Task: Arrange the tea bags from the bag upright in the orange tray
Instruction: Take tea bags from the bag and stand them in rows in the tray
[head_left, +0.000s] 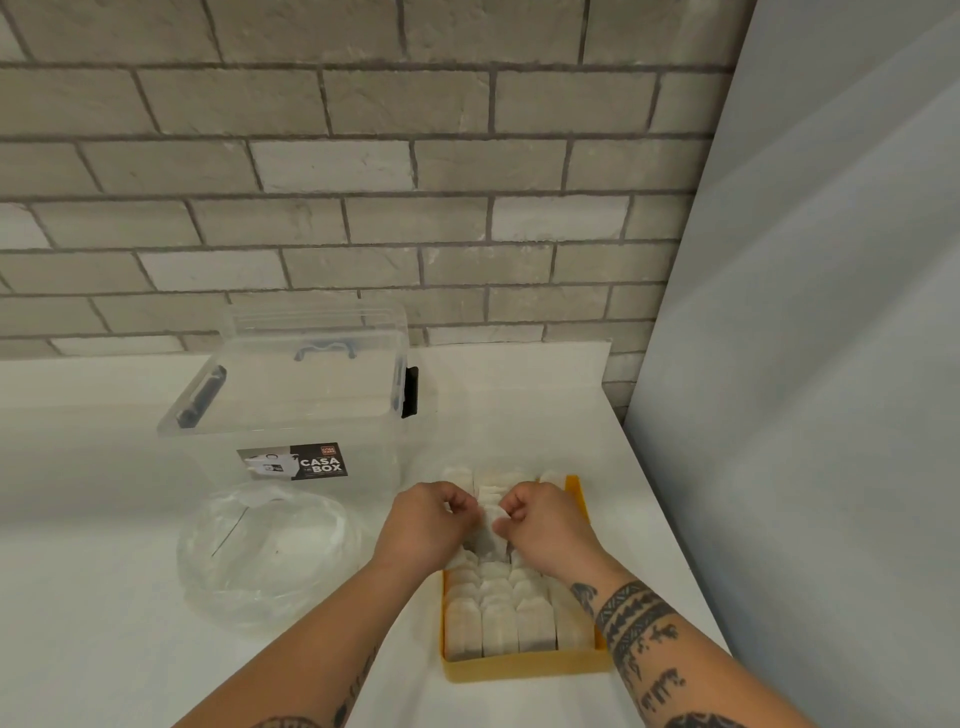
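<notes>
The orange tray (524, 667) lies on the white table near the right edge, packed with rows of white tea bags (498, 623) standing upright. Both of my hands are over the tray's middle. My left hand (426, 525) and my right hand (545, 525) pinch one tea bag (492, 538) between their fingertips, holding it upright among the rows. The clear plastic bag (270, 551) lies crumpled to the left of the tray; I cannot tell whether any tea bags are in it.
A clear plastic storage box (291, 410) with a black label and dark latches stands behind the bag, by the brick wall. A pale panel (805, 364) rises along the table's right edge, close to the tray.
</notes>
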